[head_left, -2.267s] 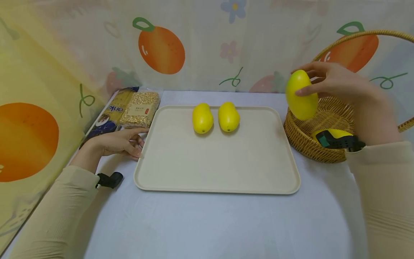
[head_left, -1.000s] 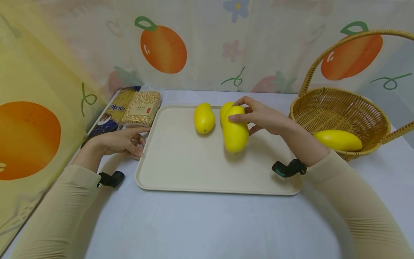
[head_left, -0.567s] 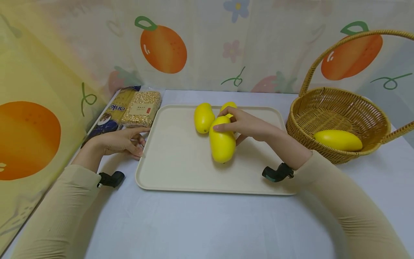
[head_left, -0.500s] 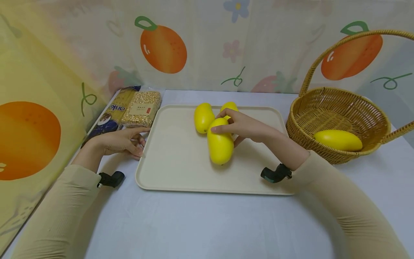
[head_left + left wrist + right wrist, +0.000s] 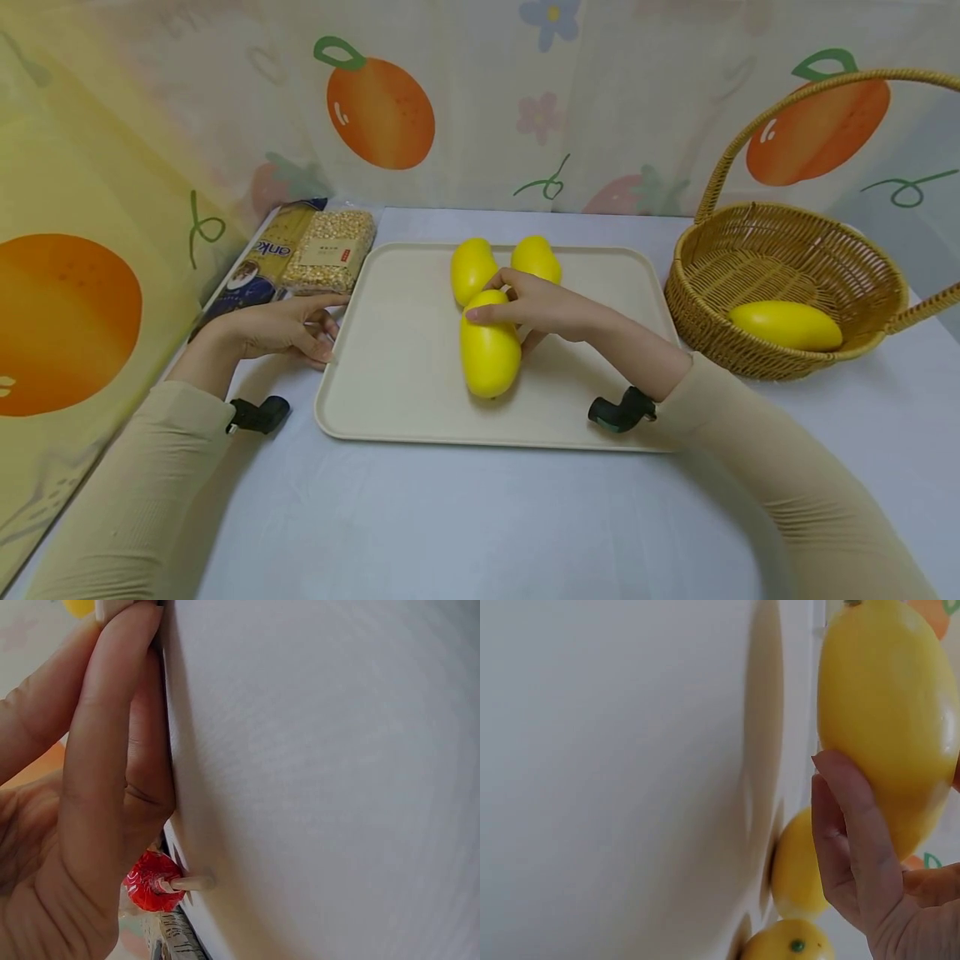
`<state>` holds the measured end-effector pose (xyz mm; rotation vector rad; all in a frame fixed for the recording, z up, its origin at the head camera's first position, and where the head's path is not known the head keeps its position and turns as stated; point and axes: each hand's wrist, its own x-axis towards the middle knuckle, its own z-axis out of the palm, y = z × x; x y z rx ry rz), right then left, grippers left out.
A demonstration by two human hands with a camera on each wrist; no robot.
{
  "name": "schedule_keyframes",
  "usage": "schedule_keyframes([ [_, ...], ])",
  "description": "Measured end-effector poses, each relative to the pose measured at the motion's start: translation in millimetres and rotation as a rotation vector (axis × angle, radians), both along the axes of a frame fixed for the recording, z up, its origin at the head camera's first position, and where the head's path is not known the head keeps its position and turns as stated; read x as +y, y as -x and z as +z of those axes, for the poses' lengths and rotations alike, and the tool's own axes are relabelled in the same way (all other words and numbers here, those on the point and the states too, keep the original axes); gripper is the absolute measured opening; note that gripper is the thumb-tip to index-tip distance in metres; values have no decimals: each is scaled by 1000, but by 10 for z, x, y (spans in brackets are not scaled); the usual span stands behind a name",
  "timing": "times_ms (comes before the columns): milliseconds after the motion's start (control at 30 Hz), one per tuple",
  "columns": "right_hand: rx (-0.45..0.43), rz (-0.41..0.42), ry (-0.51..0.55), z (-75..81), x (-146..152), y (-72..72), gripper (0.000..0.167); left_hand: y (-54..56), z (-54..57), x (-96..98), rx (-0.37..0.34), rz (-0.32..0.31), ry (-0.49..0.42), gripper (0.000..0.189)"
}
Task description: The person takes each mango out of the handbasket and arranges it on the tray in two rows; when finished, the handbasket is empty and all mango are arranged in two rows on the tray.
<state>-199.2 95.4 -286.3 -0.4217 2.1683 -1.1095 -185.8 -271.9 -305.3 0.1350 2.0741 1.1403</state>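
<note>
My right hand (image 5: 543,304) grips a yellow mango (image 5: 490,358) near its far end, thumb on top and fingers round the side. In the right wrist view, a gap and a shadow lie between this mango (image 5: 885,697) and the cream tray (image 5: 630,750). Two more mangoes rest near the tray's back edge, a left mango (image 5: 472,268) and a right mango (image 5: 537,257), the latter partly behind my right hand. My left hand (image 5: 277,327) pinches the left rim of the tray (image 5: 405,400); the rim (image 5: 111,609) shows between its fingertips in the left wrist view.
At the right stands a wicker basket (image 5: 720,333) with a tall handle and one mango (image 5: 785,325) inside. Back left lie a bag of yellow kernels (image 5: 330,250) and a blue-and-gold packet (image 5: 262,258). The left wrist view shows a red-wrapped lollipop (image 5: 154,881) under my left hand.
My right hand has carried the mango from above the basket leftward over the tray, then nearer to me and lower. My left hand has stayed at the tray's rim.
</note>
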Motion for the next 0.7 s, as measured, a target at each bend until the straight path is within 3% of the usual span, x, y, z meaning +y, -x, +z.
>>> schedule_keyframes([
  [700,-16,9,-71,-124,-132,-54,59,17,-20,-15,1,-2,25,103],
])
